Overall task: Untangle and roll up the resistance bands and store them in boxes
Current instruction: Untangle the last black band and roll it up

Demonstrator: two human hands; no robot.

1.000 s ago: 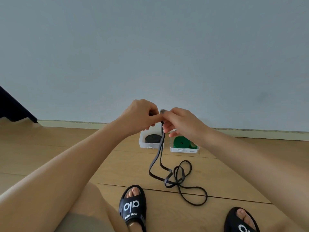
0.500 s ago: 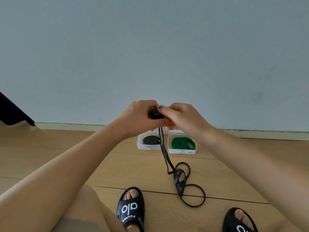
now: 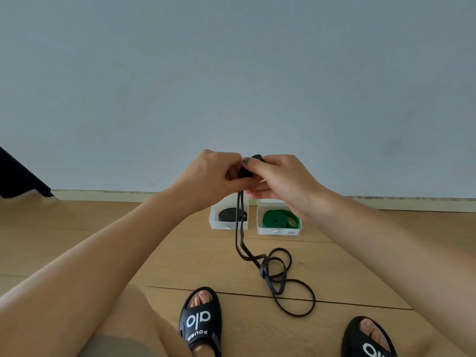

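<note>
Both hands, left hand (image 3: 213, 173) and right hand (image 3: 280, 179), pinching small black band (image 3: 273, 274) roll above left box (image 3: 215, 222) (loops crossed below): risks snagging, loosening coil.

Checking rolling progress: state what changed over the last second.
Both hands, left hand and right hand, keep pinching the black band; a small roll has formed between them, and the slack on the floor has shifted. Unchanged: black roll and green roll in their boxes.
</note>
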